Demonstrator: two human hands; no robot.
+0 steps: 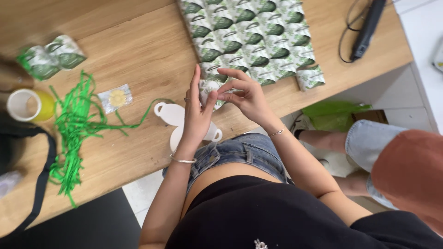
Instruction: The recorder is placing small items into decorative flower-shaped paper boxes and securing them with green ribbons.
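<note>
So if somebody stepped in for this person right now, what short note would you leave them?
Left hand and right hand: together pinching one small green-and-white packet above the table edge.
Done: rows of finished packets at the table's far side, two more far left.
Nearby: green ribbon pile, white plastic pieces, tape roll.
Left: the packet in hand looks unfinished.

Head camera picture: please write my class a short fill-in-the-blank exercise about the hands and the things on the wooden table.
1. Both hands, left hand and right hand, hold one small green-and-white ____.
2. The loose ribbon on the table is ____ in colour.
3. The finished packets lie in neat ____.
4. The tape roll has a ____ outer side.

Missing words: packet; green; rows; yellow
</note>
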